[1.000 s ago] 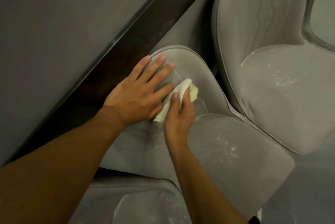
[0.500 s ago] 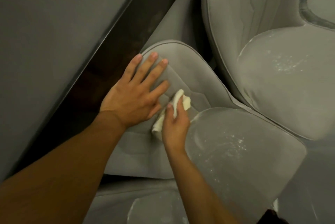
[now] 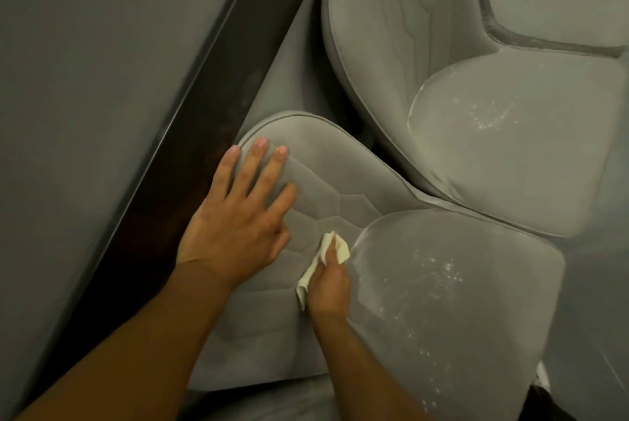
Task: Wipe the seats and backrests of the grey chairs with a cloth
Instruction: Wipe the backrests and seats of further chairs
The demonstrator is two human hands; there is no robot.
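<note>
A grey upholstered chair fills the middle of the head view, with a quilted backrest (image 3: 340,175) and a seat (image 3: 459,284) speckled with white dust. My left hand (image 3: 238,219) lies flat on the backrest near its top edge, fingers straight and spread. My right hand (image 3: 328,284) grips a small cream cloth (image 3: 335,248) and presses it against the lower backrest, close to where it meets the seat. Part of the cloth hangs out below my fingers.
A second grey chair (image 3: 510,148) stands to the upper right, touching the first, its seat also dusty. A dark wooden skirting strip (image 3: 204,121) runs diagonally along the grey wall (image 3: 85,63) on the left. Another grey seat edge (image 3: 272,403) shows at the bottom.
My right hand has drawn the cloth down the backrest from near the top toward the seat join. My left hand has stayed flat on the upper backrest.
</note>
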